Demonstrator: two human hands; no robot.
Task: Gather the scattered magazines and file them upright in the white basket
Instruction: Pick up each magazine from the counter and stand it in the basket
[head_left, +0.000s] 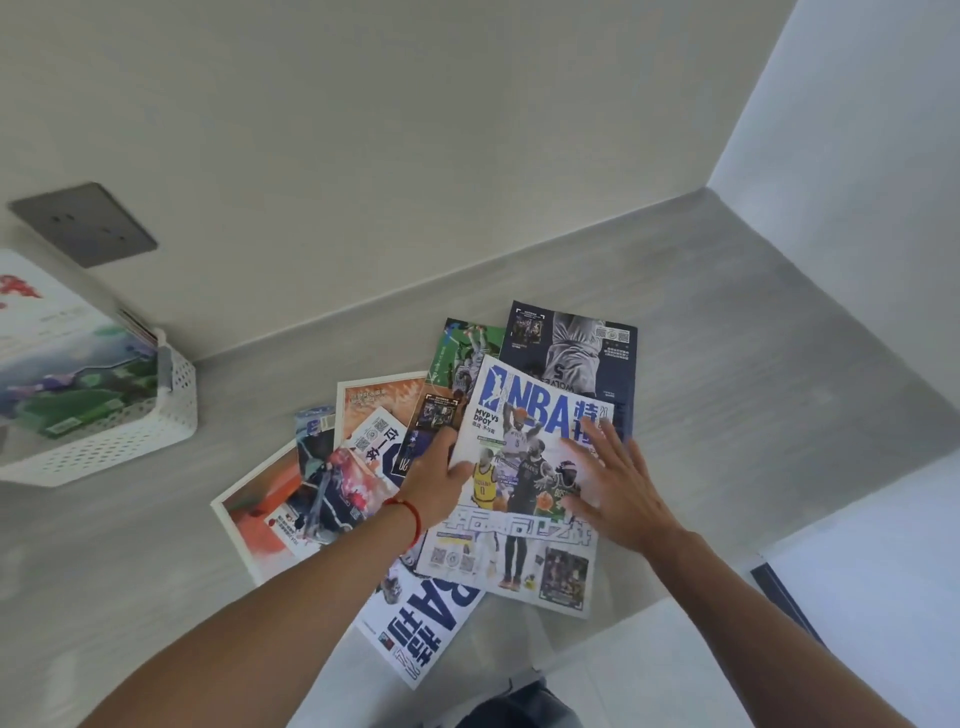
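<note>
Several magazines lie fanned out on the grey counter (727, 322). On top is a white NBA magazine (524, 545). My left hand (434, 480) grips its left edge, thumb on the cover and fingers underneath. My right hand (621, 491) lies flat on its right side with the fingers spread. Under it are a dark blue magazine (582, 338), a green one (462, 348), orange ones (260, 512) and another white NBA issue (415, 634) hanging over the front edge. The white perforated basket (124, 441) stands at the left with one magazine (67, 364) upright in it.
A grey wall socket (83, 223) sits on the wall above the basket. White walls close the counter at the back and right. The counter's front edge runs just below the pile, with floor beneath.
</note>
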